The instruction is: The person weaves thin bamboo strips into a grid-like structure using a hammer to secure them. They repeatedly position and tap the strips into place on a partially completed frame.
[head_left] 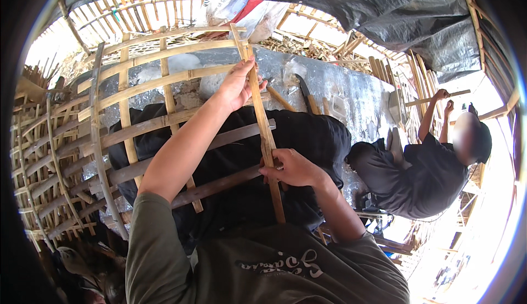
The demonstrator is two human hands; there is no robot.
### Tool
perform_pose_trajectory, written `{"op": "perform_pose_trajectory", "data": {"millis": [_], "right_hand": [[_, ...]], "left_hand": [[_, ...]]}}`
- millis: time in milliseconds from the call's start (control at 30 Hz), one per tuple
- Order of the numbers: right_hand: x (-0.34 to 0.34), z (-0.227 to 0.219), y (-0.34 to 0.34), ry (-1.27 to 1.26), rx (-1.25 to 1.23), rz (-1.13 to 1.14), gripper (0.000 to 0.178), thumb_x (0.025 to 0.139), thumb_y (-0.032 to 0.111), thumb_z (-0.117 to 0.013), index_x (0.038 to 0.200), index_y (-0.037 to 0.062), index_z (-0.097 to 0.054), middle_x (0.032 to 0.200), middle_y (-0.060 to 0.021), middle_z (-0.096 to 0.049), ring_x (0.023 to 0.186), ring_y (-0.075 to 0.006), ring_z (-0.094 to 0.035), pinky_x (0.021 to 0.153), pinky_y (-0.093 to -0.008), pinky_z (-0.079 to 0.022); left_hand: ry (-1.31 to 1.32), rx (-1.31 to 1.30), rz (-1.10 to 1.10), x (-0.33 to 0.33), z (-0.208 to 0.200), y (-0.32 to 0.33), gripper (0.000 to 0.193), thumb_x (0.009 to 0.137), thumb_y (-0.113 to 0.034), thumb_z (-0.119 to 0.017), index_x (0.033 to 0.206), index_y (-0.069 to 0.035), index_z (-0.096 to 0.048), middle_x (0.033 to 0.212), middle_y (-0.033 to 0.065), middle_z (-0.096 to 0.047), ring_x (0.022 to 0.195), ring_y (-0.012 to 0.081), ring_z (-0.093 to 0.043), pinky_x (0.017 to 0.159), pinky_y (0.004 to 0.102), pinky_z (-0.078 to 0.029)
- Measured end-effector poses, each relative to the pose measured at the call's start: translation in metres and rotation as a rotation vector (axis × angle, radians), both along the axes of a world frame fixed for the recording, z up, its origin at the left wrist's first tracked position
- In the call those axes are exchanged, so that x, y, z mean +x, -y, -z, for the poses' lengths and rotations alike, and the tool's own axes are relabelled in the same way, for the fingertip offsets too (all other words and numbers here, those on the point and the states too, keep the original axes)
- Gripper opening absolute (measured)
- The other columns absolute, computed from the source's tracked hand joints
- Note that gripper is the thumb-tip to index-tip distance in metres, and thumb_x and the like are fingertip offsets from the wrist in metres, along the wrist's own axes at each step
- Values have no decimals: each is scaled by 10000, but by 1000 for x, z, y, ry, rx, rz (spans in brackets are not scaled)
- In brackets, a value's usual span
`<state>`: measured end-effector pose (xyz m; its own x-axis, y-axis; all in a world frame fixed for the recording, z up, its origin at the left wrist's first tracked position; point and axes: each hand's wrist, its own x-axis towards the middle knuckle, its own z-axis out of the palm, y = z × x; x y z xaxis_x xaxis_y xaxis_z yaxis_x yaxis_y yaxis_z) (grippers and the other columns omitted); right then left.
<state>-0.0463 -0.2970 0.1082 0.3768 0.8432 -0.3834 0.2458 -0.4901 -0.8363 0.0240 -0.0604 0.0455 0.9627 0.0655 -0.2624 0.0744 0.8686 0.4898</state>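
A bamboo lattice panel [123, 62] of crossed split slats lies over my lap and spreads to the left. Along its right end runs a long flat bamboo strip [262, 120], crossing the slat ends nearly lengthwise to my view. My left hand [237, 87] is closed on the strip's upper part. Lower down, my right hand [296, 168] pinches the same strip close to where a darker slat [219, 190] meets it. Some fingertips are hidden behind the strip. Whether the strip is fastened to the slats cannot be made out.
Beyond my knees, a dark-bladed knife [303, 89] lies on the grey floor [357, 98] near short bamboo pieces. At right, a seated person [433, 167] in dark clothes holds a bamboo stick [444, 96]. More latticework [38, 167] stands at left. A black tarp [406, 13] hangs overhead.
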Motion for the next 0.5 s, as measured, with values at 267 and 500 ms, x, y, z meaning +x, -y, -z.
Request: {"op": "perform_pose_trajectory", "data": {"millis": [267,500], "right_hand": [[41,-42,29,46,-225,-83,317,1025,308,-471,1060,8,-568,891,-114,-707,849,-175,-697,763,-315,-547],[75,-186,116,306,-203,380,463,1040,402,-389,1187,-10,-541,996,-203,-694,932,-270,-690,805,-392,-561]], "left_hand": [[-12,48,13,14,18,4,183,990,-267,-568,965,-91,-522,784,41,-553,679,165,-595,667,336,-569],[21,-58,226,29,42,-17,249,997,-281,-549,1013,-41,-485,847,66,-542,765,170,-557,773,334,-544]]}}
